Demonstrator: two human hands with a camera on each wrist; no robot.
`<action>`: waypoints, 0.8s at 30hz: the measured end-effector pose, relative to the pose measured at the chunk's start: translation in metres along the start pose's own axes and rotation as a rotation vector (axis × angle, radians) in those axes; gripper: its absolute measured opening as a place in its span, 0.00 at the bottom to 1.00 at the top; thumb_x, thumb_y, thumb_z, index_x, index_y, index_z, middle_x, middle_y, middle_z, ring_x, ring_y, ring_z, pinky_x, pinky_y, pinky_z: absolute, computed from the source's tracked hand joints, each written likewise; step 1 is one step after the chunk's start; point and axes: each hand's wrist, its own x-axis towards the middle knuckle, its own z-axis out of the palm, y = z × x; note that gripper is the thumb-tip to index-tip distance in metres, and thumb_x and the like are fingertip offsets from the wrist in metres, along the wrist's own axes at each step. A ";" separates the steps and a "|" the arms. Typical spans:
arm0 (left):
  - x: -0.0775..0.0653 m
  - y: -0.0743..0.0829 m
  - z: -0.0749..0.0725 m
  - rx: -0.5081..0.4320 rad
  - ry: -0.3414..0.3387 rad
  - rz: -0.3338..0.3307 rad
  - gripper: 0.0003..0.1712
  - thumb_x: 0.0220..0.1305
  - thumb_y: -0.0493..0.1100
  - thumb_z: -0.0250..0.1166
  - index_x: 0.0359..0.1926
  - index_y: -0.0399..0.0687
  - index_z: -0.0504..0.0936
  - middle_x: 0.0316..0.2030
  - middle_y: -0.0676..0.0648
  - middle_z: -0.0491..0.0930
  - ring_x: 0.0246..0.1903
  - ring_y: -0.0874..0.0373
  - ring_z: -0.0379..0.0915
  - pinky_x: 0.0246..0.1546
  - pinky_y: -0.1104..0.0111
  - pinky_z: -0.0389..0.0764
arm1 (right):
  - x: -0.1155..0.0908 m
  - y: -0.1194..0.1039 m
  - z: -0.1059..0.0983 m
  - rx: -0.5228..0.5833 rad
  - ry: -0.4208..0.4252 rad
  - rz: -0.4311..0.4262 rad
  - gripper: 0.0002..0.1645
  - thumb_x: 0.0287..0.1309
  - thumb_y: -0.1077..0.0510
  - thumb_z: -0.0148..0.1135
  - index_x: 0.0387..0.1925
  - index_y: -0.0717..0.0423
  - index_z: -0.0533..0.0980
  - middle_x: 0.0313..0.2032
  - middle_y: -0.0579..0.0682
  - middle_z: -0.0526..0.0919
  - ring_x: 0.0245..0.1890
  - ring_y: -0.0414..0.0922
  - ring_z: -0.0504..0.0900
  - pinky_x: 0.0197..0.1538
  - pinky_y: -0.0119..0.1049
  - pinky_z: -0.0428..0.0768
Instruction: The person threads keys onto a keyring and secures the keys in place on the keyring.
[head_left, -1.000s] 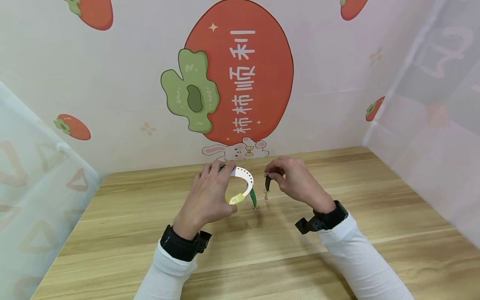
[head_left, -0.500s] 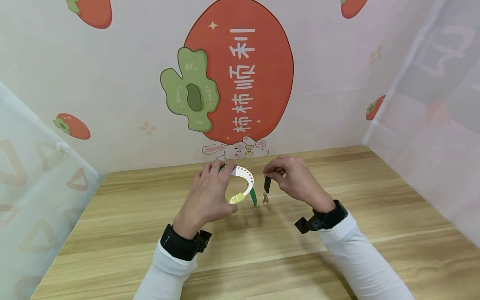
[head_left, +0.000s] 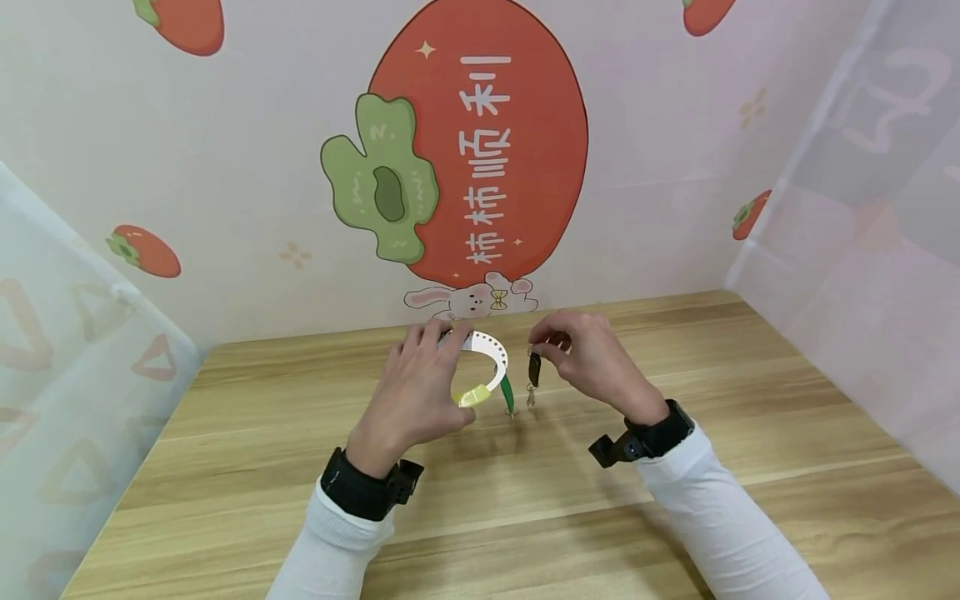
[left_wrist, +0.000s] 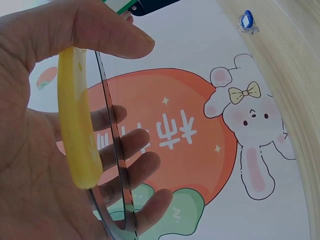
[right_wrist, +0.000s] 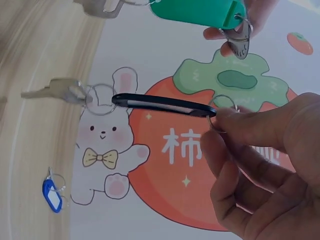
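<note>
While my left hand (head_left: 416, 387) grips the hoop (head_left: 498, 358), my right hand (head_left: 592, 362) pinches the black tag (head_left: 535, 371) by its ring (right_wrist: 221, 96), right of the hoop; beside it hangs the green tag (head_left: 507, 393).

The key (head_left: 531, 397) dangling below the black tag (head_left: 535, 370) has swivelled, looking narrower than half a second ago.

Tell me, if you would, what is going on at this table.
A person's left hand holds up a curved white piece with a yellow grip, and a green key tag hangs from it. The right hand pinches a black key tag by its ringed end, with a key dangling from the other end; that tag hangs apart from the curved piece. A blue key tag lies on the table.
</note>
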 end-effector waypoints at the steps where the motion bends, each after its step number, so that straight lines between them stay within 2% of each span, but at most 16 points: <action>1: 0.000 0.000 0.000 0.000 0.000 0.000 0.52 0.29 0.54 0.71 0.62 0.52 0.65 0.56 0.44 0.65 0.54 0.44 0.60 0.46 0.47 0.65 | 0.000 0.000 0.000 0.003 0.003 -0.003 0.07 0.48 0.65 0.64 0.30 0.51 0.79 0.29 0.40 0.80 0.27 0.35 0.77 0.32 0.29 0.74; 8: 0.000 0.000 0.000 0.005 0.002 0.005 0.52 0.28 0.54 0.72 0.62 0.52 0.65 0.56 0.45 0.65 0.54 0.45 0.60 0.46 0.48 0.65 | 0.000 -0.001 0.001 0.041 0.031 -0.039 0.08 0.49 0.64 0.64 0.30 0.47 0.80 0.30 0.40 0.81 0.27 0.34 0.78 0.30 0.30 0.75; 15: 0.000 0.001 0.000 0.002 -0.007 0.021 0.53 0.28 0.54 0.72 0.62 0.52 0.65 0.56 0.45 0.65 0.55 0.45 0.60 0.48 0.49 0.65 | 0.001 -0.004 0.002 0.066 0.080 -0.020 0.07 0.48 0.63 0.65 0.29 0.49 0.77 0.27 0.39 0.79 0.27 0.34 0.77 0.31 0.31 0.74; 24: 0.000 0.002 0.003 0.011 0.005 0.038 0.50 0.28 0.55 0.71 0.61 0.53 0.66 0.54 0.46 0.65 0.55 0.46 0.60 0.48 0.49 0.64 | 0.001 -0.003 0.004 0.047 0.097 -0.067 0.07 0.47 0.64 0.65 0.29 0.50 0.77 0.27 0.38 0.79 0.28 0.33 0.77 0.34 0.29 0.75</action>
